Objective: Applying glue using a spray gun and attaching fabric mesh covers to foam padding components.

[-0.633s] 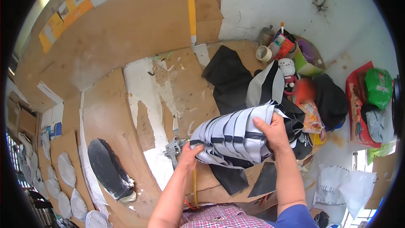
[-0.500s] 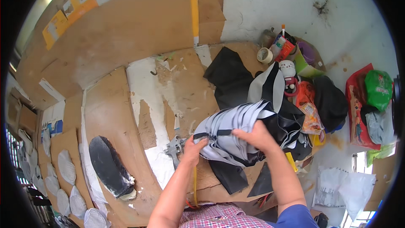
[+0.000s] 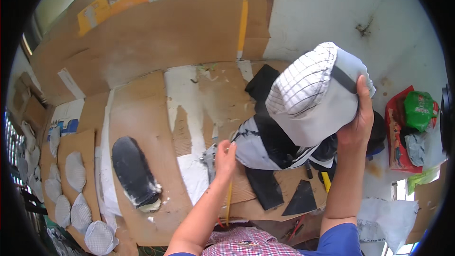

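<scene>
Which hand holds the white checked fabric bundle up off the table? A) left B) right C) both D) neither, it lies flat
B: the right hand grips the raised fabric bundle alone, while the left hand is down at the grey-and-black cut pieces on the cardboard-covered table.

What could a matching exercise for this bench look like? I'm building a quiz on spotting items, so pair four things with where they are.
Things:
1. grey-and-white checked piece
2. black oval pad
3. green bag
4. pale mesh ovals

Places:
A. far right, on a red bag
B. lifted in the right hand
C. rows at the far left
D. flat on the cardboard, left of the left hand

Pairs: 1-B, 2-D, 3-A, 4-C
</scene>
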The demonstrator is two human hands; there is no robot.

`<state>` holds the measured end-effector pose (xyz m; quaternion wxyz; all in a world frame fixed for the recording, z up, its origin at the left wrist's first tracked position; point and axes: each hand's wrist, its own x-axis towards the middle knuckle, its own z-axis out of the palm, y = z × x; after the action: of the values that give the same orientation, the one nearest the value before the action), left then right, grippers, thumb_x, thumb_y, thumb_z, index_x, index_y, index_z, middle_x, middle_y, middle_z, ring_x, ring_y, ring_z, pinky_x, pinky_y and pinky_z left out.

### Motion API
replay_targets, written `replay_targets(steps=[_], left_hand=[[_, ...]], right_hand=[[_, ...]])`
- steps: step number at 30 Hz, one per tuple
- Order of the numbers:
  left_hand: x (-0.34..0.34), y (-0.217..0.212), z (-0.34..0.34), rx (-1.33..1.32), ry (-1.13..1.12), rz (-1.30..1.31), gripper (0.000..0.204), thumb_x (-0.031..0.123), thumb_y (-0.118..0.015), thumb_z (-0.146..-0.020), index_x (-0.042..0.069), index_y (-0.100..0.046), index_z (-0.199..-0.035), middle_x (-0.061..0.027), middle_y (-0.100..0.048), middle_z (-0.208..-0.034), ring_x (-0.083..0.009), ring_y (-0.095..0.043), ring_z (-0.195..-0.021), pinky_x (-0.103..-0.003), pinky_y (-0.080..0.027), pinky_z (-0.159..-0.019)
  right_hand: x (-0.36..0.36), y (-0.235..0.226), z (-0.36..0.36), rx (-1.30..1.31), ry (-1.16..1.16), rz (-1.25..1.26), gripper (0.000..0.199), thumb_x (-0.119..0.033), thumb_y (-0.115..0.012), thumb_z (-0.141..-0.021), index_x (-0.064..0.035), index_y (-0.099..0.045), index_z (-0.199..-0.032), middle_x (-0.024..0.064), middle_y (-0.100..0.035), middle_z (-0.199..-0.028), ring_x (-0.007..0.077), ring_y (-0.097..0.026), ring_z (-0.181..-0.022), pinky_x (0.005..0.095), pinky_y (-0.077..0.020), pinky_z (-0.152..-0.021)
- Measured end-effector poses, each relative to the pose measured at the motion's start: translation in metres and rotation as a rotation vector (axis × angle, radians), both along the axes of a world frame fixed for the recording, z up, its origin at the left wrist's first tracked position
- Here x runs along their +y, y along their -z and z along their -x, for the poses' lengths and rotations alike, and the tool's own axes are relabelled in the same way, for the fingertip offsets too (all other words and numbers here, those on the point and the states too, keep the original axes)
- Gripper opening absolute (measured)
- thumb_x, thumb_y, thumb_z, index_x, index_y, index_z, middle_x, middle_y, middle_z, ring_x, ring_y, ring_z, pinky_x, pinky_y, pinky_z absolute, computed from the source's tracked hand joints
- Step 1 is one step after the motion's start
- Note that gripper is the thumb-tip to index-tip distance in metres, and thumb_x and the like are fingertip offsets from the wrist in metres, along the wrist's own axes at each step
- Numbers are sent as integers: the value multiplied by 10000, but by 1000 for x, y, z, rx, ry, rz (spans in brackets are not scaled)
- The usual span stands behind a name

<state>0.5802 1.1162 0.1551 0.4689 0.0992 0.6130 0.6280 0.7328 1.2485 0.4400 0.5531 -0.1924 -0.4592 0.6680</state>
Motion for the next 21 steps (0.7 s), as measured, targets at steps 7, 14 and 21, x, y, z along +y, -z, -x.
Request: replay_targets(steps=[7, 14, 21], left_hand=[[-117, -122, 28, -1009, 82, -952, 887, 713, -370, -826, 23, -326, -1381, -167, -488, -1305, -336, -485, -1173, -474, -370, -1011], [-276, -141, 141, -216, -440, -753, 371, 157, -602, -784, -14, -536, -1107, -127, -628, -1013, -248, -618, -925, -373, -496, -862], [-366, 31, 161, 829, -603, 394, 734, 279, -783, -649, -42, -435, -1210, -243, -576, -1108, -339, -573, -1042, -384, -443, -897]], right_hand=[[-129, 57, 14, -43, -433, 24, 441, -224, -619, -837, 2, -522, -1204, 112, -600, -1139, 243, -592, -1023, 388, -453, -927], [-245, 185, 61, -81, -803, 459, 463, -119, -678, -757, 23, -529, -1172, 120, -614, -1110, 235, -604, -992, 365, -478, -894], [-379, 373, 97, -616, -518, 575, 441, -155, -599, -849, 0, -467, -1240, 113, -603, -1096, 228, -579, -991, 408, -469, -870]])
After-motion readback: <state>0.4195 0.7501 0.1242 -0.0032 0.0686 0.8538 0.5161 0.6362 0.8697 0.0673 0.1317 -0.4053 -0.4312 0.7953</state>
